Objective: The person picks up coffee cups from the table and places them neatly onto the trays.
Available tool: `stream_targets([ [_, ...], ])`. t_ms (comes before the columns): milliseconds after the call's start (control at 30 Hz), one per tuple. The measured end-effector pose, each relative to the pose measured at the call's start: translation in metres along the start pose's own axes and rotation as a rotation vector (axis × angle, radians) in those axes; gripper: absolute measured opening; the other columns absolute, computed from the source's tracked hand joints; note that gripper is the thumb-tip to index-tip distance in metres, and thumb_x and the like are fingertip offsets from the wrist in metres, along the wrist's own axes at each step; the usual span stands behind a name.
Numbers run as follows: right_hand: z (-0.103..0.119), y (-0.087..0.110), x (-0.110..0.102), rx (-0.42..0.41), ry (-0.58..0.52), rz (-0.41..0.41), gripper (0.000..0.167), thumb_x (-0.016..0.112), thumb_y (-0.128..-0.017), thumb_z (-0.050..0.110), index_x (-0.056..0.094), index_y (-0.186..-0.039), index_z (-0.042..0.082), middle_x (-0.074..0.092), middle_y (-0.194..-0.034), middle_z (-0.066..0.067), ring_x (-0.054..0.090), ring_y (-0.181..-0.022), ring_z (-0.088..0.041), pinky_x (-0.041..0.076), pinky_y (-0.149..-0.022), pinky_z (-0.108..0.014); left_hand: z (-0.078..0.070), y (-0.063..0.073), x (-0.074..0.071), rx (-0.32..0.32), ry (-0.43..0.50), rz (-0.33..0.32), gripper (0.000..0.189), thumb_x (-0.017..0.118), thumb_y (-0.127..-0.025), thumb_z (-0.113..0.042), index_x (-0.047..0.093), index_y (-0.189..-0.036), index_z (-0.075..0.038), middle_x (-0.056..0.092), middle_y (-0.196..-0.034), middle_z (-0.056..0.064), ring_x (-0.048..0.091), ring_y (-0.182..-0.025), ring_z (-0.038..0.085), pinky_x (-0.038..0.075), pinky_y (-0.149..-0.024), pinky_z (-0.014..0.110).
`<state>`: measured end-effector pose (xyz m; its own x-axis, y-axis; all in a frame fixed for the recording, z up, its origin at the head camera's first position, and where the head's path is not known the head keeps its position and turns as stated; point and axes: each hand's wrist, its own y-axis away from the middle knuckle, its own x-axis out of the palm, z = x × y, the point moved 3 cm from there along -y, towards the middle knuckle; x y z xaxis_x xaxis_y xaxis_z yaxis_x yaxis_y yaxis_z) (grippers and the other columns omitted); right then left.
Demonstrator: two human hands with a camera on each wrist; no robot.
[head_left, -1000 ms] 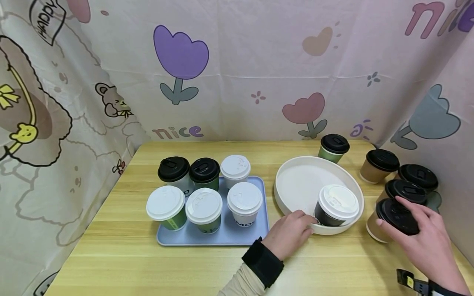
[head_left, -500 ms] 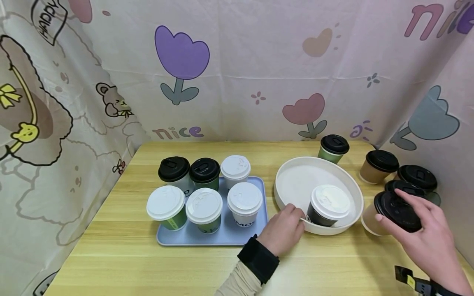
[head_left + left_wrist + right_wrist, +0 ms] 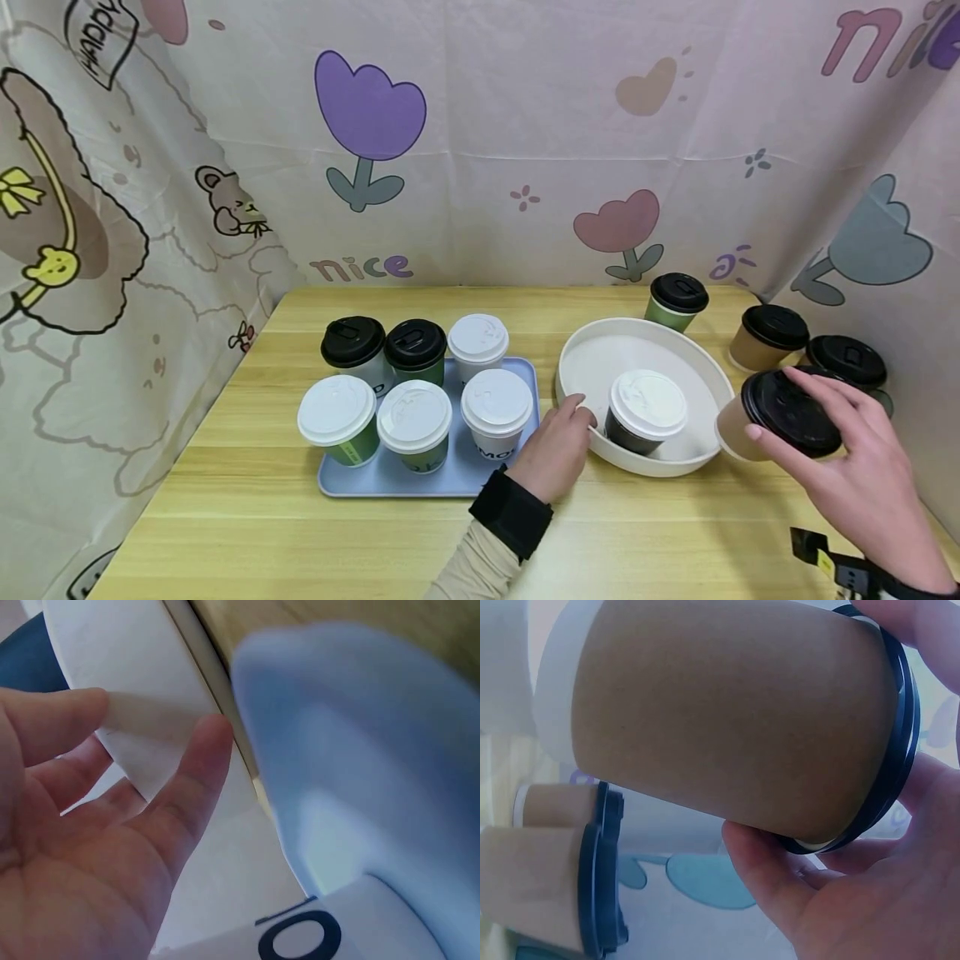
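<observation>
My left hand [image 3: 551, 454] pinches the near-left rim of a round white tray [image 3: 611, 350]; in the left wrist view some fingers pass behind the rim [image 3: 112, 757]. Inside that tray stands a dark paper cup with a white lid [image 3: 647, 404]. At the right, my right hand [image 3: 862, 475] grips a brown paper cup [image 3: 735, 429] round its black lid, tilted, close to the tray's right side. The right wrist view shows this brown cup [image 3: 727, 712] large, fingers and thumb at the lid's edge.
Left of the round tray, a blue tray [image 3: 450, 483] bears several lidded cups, white and black lids mixed. A green cup [image 3: 671, 308] stands behind the round tray. Further black-lidded cups, one a brown cup [image 3: 750, 346], stand at the right near the patterned cloth [image 3: 510, 108].
My left hand has moved left along the tray's near side, and the white-lidded cup has shifted left with it. My right hand has carried the brown cup left and up, tilting it.
</observation>
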<state>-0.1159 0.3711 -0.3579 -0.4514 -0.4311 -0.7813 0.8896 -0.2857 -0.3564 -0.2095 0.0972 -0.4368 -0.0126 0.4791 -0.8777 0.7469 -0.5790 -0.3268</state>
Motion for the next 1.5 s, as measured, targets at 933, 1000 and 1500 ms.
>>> stream_targets([
  [933,0.011,-0.021,0.03,-0.116,-0.114,0.135,0.082,0.083,-0.088,0.035,0.044,-0.158,0.016,0.034,-0.158,-0.028,0.032,-0.136,-0.056,0.028,-0.096,-0.083,0.007,0.0,0.001,-0.018,0.073,0.04,0.016,0.056,-0.104,-0.005,0.066,-0.116,-0.005,0.054,-0.148,0.016,0.065,-0.115,0.033,0.051,-0.1,0.037],
  [1000,0.01,-0.022,0.032,-0.122,-0.12,0.137,0.082,0.083,-0.089,0.034,0.044,-0.158,0.015,0.034,-0.158,-0.029,0.033,-0.136,-0.057,0.028,-0.096,-0.083,0.006,0.0,0.001,-0.014,0.069,0.039,0.016,0.055,-0.104,-0.006,0.066,-0.116,-0.005,0.054,-0.148,0.016,0.065,-0.115,0.033,0.051,-0.1,0.037],
  [1500,0.006,-0.026,0.042,-0.146,-0.098,0.208,0.083,0.082,-0.088,0.037,0.044,-0.157,0.012,0.032,-0.159,-0.03,0.035,-0.135,-0.058,0.032,-0.092,-0.082,0.005,-0.001,0.002,-0.021,0.041,0.031,0.015,0.056,-0.104,-0.007,0.066,-0.115,-0.007,0.054,-0.147,0.015,0.066,-0.11,0.032,0.052,-0.097,0.036],
])
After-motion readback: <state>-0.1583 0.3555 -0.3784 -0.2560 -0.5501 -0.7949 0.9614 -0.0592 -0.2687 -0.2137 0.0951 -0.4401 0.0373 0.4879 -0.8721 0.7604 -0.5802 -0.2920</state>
